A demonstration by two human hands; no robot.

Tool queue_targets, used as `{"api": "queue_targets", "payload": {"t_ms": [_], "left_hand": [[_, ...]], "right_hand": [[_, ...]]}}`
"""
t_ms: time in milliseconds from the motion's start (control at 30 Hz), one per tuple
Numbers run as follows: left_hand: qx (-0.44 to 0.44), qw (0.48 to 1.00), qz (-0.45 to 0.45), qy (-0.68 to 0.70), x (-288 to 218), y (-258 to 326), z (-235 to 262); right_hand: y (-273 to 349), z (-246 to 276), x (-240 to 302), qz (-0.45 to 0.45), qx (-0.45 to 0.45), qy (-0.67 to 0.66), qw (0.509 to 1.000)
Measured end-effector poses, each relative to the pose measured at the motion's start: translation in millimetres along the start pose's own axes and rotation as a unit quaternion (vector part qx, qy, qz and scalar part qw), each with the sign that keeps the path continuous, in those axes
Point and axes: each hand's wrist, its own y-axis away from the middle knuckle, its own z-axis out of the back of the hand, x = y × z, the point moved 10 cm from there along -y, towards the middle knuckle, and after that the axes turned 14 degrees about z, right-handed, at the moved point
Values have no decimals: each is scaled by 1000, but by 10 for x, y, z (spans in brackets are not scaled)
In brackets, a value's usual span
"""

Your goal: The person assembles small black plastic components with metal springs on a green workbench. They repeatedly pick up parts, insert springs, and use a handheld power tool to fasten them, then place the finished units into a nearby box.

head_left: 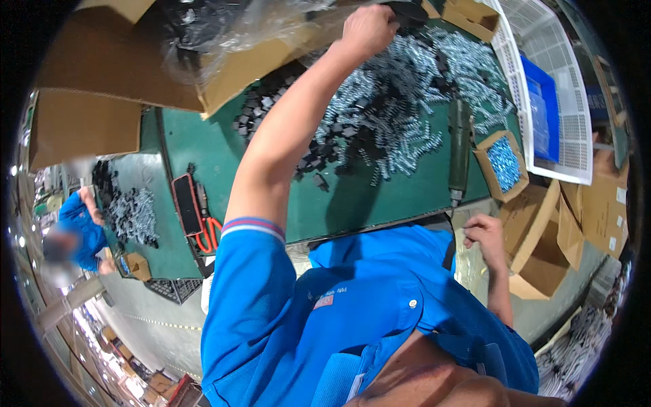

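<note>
A worker in a blue polo shirt stretches the left hand (368, 28) far across a green workbench (203, 152), the fingers curled shut around the edge of a dark, round, flat thing (407, 11) at the far side of the bench; what that black piece is cannot be told, as most of it sits at the picture's rim. Below the outstretched forearm lies a wide heap of shiny metal springs (434, 74) mixed with small black plastic parts (325, 152), loose on the green top; a long dark power screwdriver (459, 139) lies just beside the heap. The right hand (485, 234) rests low at the near edge of the bench, fingers loosely bent and holding nothing visible.

Containers ring the work: a small open cardboard box (503, 163) near the screwdriver is filled with bluish-silver screws or like small metal pieces; a white slotted plastic crate (542, 41) beyond it holds a blue tray (542, 112); a large cardboard carton (115, 61) at the far left is lined with a clear plastic bag (230, 30) holding black parts; more brown cartons (542, 237) stand open beside the right hand, their contents out of sight.

On the bench's left part lie red-handled pliers (209, 234) beside a flat black case (186, 203); farther left, another person in blue (78, 227) works at a second pile of springs (132, 214).
</note>
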Motion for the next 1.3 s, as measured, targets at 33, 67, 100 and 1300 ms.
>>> {"api": "queue_targets", "payload": {"t_ms": [33, 67, 100, 1300], "left_hand": [[0, 998, 45, -48, 97, -203, -39], [8, 992, 85, -90, 185, -413, -112], [-14, 993, 80, -86, 245, -555, -173], [27, 988, 69, -137, -209, 2973, 652]], "right_hand": [[17, -65, -56, -6, 8, -10, 1000], [44, -106, -134, -16, 6, -19, 1000], [68, -122, -272, -20, -3, -39, 999], [24, -247, -246, 74, -164, 23, 983]]}}
